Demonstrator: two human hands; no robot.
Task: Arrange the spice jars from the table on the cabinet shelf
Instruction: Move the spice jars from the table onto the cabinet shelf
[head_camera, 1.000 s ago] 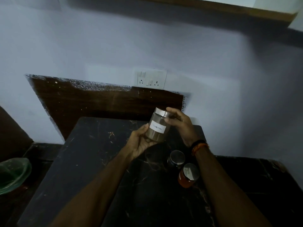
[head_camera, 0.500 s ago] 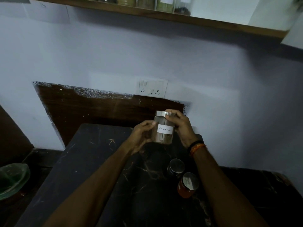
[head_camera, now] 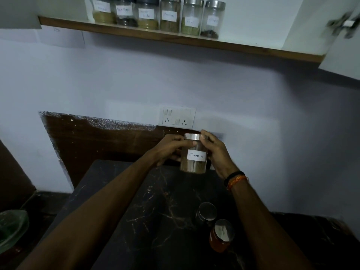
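A clear cinnamon jar with a steel lid and a white label is held upright in the air above the far end of the dark marble table. My left hand grips its left side and my right hand grips its right side near the lid. Two more jars stand on the table near my right forearm: a dark jar and an orange-filled jar. High on the wall, the wooden cabinet shelf carries a row of several labelled spice jars.
An open white cabinet door hangs at the upper right. A switch and socket plate sits on the wall behind the jar. A green glass bowl lies low at the left edge.
Both hands have lifted the cinnamon jar and turned it upright, label facing me. My view has tilted up, bringing the shelf and its row of jars into sight.
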